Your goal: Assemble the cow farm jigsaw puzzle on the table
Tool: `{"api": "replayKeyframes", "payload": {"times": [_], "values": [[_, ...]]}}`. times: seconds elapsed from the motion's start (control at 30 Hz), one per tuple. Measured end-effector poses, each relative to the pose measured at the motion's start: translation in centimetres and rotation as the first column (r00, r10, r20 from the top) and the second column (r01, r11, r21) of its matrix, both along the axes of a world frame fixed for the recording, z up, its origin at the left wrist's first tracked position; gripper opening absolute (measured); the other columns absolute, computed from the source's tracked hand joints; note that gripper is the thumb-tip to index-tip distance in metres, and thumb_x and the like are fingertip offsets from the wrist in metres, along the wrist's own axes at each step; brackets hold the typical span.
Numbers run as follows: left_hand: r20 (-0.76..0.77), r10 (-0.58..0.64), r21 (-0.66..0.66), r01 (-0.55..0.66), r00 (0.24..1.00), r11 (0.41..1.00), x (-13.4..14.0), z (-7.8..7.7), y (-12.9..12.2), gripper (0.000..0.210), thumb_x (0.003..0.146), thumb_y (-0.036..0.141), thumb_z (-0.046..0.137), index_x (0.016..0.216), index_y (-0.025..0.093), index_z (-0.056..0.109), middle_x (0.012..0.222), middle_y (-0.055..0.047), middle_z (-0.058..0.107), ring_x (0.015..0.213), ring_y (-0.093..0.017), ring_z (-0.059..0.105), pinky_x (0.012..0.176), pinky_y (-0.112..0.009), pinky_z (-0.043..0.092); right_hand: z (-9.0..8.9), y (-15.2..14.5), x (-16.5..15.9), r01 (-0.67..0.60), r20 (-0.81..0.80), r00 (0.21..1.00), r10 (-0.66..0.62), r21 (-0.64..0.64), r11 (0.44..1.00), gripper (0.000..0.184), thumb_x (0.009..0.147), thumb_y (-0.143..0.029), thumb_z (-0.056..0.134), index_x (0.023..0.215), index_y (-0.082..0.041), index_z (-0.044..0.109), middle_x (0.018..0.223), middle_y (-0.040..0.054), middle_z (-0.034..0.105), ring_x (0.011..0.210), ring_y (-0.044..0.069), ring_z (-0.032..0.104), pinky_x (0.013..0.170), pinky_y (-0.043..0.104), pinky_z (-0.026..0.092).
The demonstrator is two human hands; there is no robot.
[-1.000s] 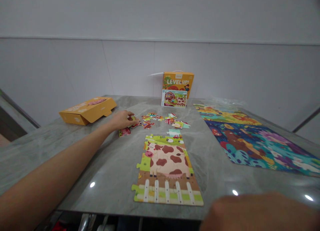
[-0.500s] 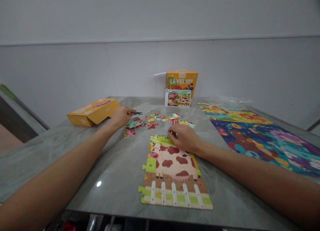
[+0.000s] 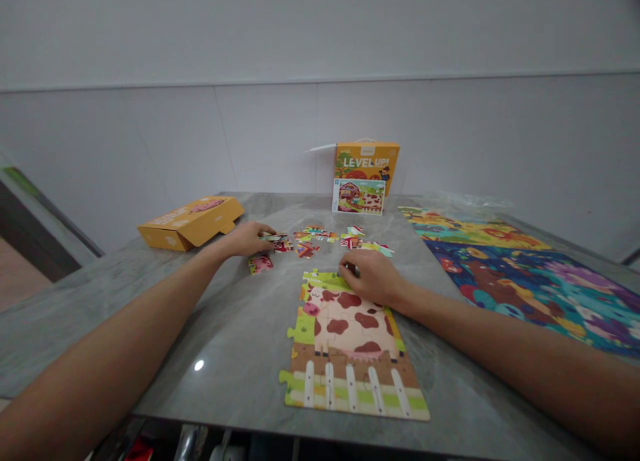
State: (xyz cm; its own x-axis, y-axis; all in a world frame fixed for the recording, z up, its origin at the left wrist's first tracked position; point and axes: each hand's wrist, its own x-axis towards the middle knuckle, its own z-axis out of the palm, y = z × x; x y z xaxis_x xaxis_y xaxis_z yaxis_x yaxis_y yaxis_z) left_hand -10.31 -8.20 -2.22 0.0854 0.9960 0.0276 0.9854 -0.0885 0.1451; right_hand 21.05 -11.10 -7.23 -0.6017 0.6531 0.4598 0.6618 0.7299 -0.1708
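Note:
My left hand (image 3: 245, 240) reaches over a small heap of loose jigsaw pieces, its fingers closed on a puzzle piece (image 3: 274, 237) at the heap's top. A pink-patterned piece (image 3: 261, 264) lies just below that hand. Resting at the upper right edge of the partly joined cow puzzle (image 3: 345, 341), my right hand (image 3: 373, 274) has its fingers curled in, and nothing shows in them. The joined part pictures a spotted cow above a white fence, with tabs sticking out along its left side.
More loose pieces (image 3: 315, 234) lie beyond the puzzle, with others (image 3: 367, 243) behind my right hand. A picture card (image 3: 359, 196) leans on an orange box (image 3: 367, 156). An orange carton (image 3: 193, 222) sits at left. Large colourful puzzles (image 3: 525, 274) cover the right side.
My left hand has lowered onto the heap with the puzzle piece, which was held above it before. The right hand stays at the cow puzzle's edge. The view has shifted slightly.

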Motion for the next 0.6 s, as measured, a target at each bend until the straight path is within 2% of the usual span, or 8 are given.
{"api": "replayKeyframes", "payload": {"times": [0.17, 0.27, 0.37, 0.43, 0.5, 0.53, 0.6], "values": [[0.045, -0.014, 0.1, 0.01, 0.999, 0.995, 0.08, -0.12, 0.26, 0.041, 0.086, 0.03, 0.057, 0.123, 0.023, 0.072, 0.101, -0.006, 0.077, 0.087, -0.022, 0.07, 0.074, -0.024, 0.048, -0.07, 0.08, -0.05, -0.009, -0.014, 1.0, 0.009, -0.002, 1.0, 0.014, 0.086, -0.018, 0.057, 0.078, -0.015, 0.068, 0.076, 0.0058, 0.07, 0.07, 0.017, 0.061, 0.068, 0.027, 0.039], [0.07, -0.027, 0.171, 0.015, 0.997, 0.985, -0.05, -0.34, 0.44, 0.038, 0.087, 0.029, 0.054, 0.119, 0.022, 0.074, 0.096, -0.006, 0.077, 0.085, -0.021, 0.069, 0.073, -0.025, 0.048, -0.05, 0.1, -0.14, -0.01, -0.026, 1.0, 0.01, -0.007, 1.0, 0.013, 0.086, -0.018, 0.058, 0.078, -0.015, 0.068, 0.074, 0.0058, 0.069, 0.069, 0.017, 0.06, 0.068, 0.027, 0.039], [0.104, -0.169, 0.186, 0.148, 0.98, 0.971, -0.14, -0.66, 0.4, 0.04, 0.084, 0.029, 0.055, 0.118, 0.022, 0.074, 0.1, -0.005, 0.077, 0.086, -0.021, 0.069, 0.077, -0.026, 0.049, -0.1, 0.15, -0.14, -0.02, -0.036, 0.999, 0.019, -0.013, 1.0, 0.013, 0.085, -0.017, 0.058, 0.078, -0.016, 0.069, 0.075, 0.0056, 0.07, 0.069, 0.017, 0.06, 0.068, 0.027, 0.039], [0.108, -0.312, 0.135, 0.297, 0.944, 0.945, -0.08, -0.81, 0.22, 0.046, 0.079, 0.026, 0.056, 0.122, 0.023, 0.072, 0.109, -0.004, 0.076, 0.093, -0.021, 0.069, 0.084, -0.026, 0.05, -0.14, 0.21, -0.14, -0.025, -0.04, 0.999, 0.024, -0.019, 1.0, 0.013, 0.085, -0.017, 0.058, 0.077, -0.016, 0.068, 0.074, 0.0054, 0.069, 0.069, 0.017, 0.06, 0.068, 0.027, 0.039], [0.111, -0.403, 0.065, 0.398, 0.908, 0.915, 0.04, -0.8, 0.0, 0.057, 0.072, 0.021, 0.054, 0.127, 0.024, 0.068, 0.119, -0.003, 0.073, 0.102, -0.021, 0.067, 0.091, -0.027, 0.05, -0.15, 0.25, -0.15, -0.027, -0.044, 0.999, 0.026, -0.025, 0.999, 0.013, 0.085, -0.017, 0.058, 0.076, -0.016, 0.068, 0.073, 0.0051, 0.068, 0.068, 0.016, 0.059, 0.067, 0.027, 0.039], [0.114, -0.413, 0.051, 0.41, 0.903, 0.911, 0.1, -0.73, -0.09, 0.061, 0.069, 0.017, 0.053, 0.128, 0.023, 0.068, 0.121, -0.003, 0.072, 0.105, -0.021, 0.066, 0.093, -0.028, 0.049, -0.14, 0.26, -0.17, -0.027, -0.047, 0.999, 0.025, -0.026, 0.999, 0.013, 0.085, -0.017, 0.058, 0.076, -0.015, 0.068, 0.072, 0.0051, 0.068, 0.068, 0.016, 0.059, 0.067, 0.027, 0.039], [0.107, -0.356, 0.072, 0.35, 0.928, 0.934, 0.12, -0.5, -0.15, 0.065, 0.064, 0.013, 0.049, 0.126, 0.019, 0.068, 0.121, -0.004, 0.071, 0.106, -0.021, 0.065, 0.093, -0.028, 0.05, -0.1, 0.25, -0.21, -0.025, -0.049, 0.999, 0.023, -0.028, 0.999, 0.014, 0.085, -0.016, 0.058, 0.075, -0.015, 0.068, 0.072, 0.0054, 0.068, 0.067, 0.016, 0.059, 0.067, 0.027, 0.039]]}}
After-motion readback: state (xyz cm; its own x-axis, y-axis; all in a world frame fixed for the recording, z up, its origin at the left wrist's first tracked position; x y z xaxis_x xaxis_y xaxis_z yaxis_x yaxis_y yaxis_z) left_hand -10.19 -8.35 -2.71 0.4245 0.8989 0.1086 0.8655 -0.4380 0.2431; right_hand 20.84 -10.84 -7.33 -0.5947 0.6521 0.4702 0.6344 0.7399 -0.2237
